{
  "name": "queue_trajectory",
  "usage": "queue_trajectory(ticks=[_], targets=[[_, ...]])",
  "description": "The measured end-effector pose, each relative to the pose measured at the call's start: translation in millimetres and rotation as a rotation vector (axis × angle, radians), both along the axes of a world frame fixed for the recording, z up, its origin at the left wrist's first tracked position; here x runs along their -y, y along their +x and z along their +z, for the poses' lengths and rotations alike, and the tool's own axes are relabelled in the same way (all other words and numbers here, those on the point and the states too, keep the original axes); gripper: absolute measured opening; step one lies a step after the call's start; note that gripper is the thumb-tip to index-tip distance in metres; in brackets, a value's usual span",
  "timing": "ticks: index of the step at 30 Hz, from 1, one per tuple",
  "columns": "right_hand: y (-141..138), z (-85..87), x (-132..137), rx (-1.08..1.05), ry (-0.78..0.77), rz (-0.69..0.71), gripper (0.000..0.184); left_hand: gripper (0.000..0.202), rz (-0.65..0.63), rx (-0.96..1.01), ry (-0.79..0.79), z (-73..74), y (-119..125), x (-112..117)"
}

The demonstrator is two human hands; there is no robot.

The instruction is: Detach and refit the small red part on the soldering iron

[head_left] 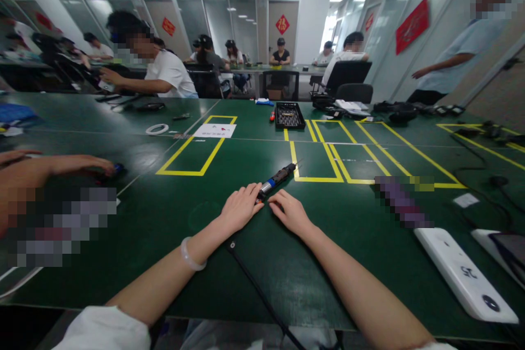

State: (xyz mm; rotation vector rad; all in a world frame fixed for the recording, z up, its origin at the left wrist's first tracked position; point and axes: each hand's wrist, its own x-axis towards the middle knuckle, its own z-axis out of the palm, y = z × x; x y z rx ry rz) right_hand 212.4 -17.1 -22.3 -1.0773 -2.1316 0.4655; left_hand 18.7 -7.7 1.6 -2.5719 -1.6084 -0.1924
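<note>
On the green table [254,262], just in front of the person, lies a soldering iron [276,179] with a blue collar and a black handle, its tip pointing away toward the yellow tape frames [328,161]. The left hand [240,209] rests flat beside the near end of the iron, fingers stretched and touching the blue collar, closed on nothing. The right hand [291,212] lies flat on the other side of the iron, also holding nothing. A black cable [262,295] runs from the iron back between both arms. I judge the work is at the pick-up step: the iron is not yet lifted. The next move calls for fingers wrapped around the handle, well behind the metal tip.
</note>
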Motion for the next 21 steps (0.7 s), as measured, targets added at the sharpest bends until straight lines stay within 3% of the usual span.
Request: queue_trajectory(ticks=[6,17,21], targets=[[7,0.0,0,0.049,-0.01,0.017,0.013,0.056,0.163,-0.049,-0.016,4.4,-51,-11],[3,-2.0,1,0.075,-0.041,0.03,0.011,0.058,0.5,-0.06,-0.133,4.8,-202,-47],[2,-1.1,1,0.081,-0.039,0.031,0.011,0.057,0.581,-0.099,-0.127,8.4,-235,-47]])
